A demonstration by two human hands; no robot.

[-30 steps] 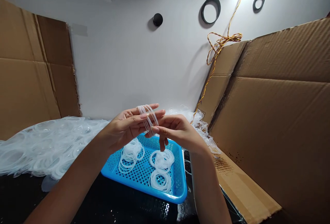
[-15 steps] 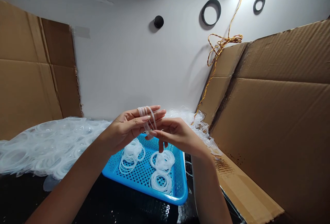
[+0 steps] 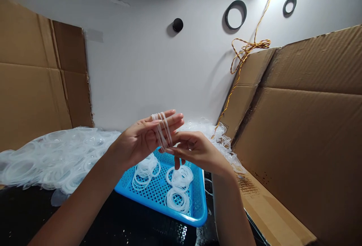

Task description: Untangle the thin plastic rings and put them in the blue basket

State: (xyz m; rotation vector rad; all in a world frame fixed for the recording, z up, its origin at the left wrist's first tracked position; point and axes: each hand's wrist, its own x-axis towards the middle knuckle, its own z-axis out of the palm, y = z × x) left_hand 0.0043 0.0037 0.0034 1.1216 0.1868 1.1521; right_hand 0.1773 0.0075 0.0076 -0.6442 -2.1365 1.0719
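Several thin, translucent white rings [image 3: 162, 134] are looped around the fingers of my left hand [image 3: 141, 136], whose thumb lies over them near the top. My right hand [image 3: 198, 148] pinches the lower part of these rings between thumb and index finger, its other fingers curled below. Both hands are above a blue perforated basket [image 3: 158, 204]. Inside the basket lie loose bunches of similar rings, one at the left [image 3: 145, 172] and others at the right [image 3: 177, 200].
A large heap of clear rings [image 3: 62, 155] spreads at the left, another pile [image 3: 223, 144] behind right. Cardboard walls stand left [image 3: 31, 87] and right [image 3: 305, 125]. A twisted yellow cord [image 3: 239, 72] hangs by the back wall with black rings [image 3: 235, 14].
The fingers of my left hand have spread a little and its thumb has drawn back left. The rings look more stretched between my hands. The whole view has shifted slightly.
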